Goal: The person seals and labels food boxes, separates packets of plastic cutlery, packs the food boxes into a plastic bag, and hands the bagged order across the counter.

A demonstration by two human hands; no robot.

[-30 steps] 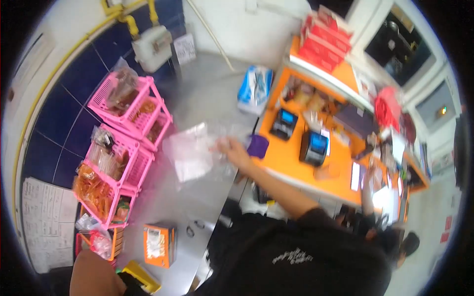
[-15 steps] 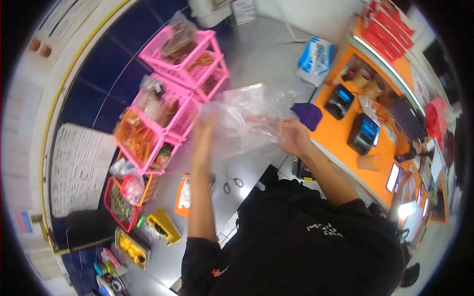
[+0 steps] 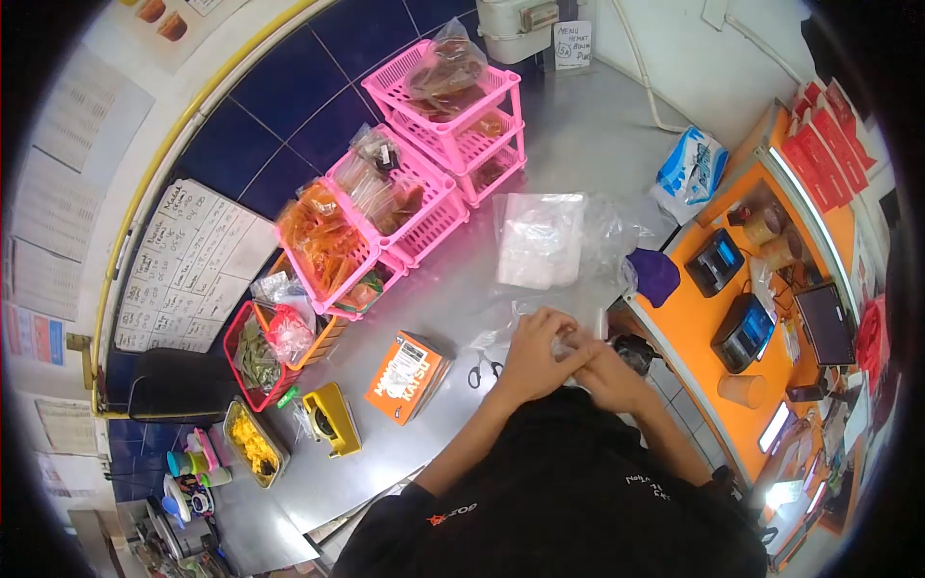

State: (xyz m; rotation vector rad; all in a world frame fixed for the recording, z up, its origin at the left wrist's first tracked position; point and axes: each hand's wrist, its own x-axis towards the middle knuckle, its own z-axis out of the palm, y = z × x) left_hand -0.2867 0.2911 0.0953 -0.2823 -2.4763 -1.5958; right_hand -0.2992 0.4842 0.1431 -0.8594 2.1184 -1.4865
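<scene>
Close to my body, above the counter's near edge, my left hand point(image 3: 538, 358) and my right hand point(image 3: 613, 378) meet with fingers bent. Between them they pinch a clear plastic bag point(image 3: 599, 323), of which only crumpled parts show; the fingers cover the rest. Just beyond my hands, a stack of white plastic bags point(image 3: 541, 241) lies flat on the counter, with loose clear plastic point(image 3: 607, 249) at its right side. Black-handled scissors point(image 3: 484, 372) rest left of my left hand, partly under thin clear plastic.
Pink baskets point(image 3: 414, 207) with bagged food line the left wall. An orange box point(image 3: 407, 378), a yellow tape dispenser point(image 3: 332, 420) and a tray of yellow food point(image 3: 255, 445) stand on the metal counter point(image 3: 385, 323). Rightward are a purple cloth point(image 3: 655, 277) and an orange desk point(image 3: 689, 318) with card terminals.
My hands have come together and moved back toward my body. The large clear plastic that was spread between them is away from them, and the white stack lies in plain view.
</scene>
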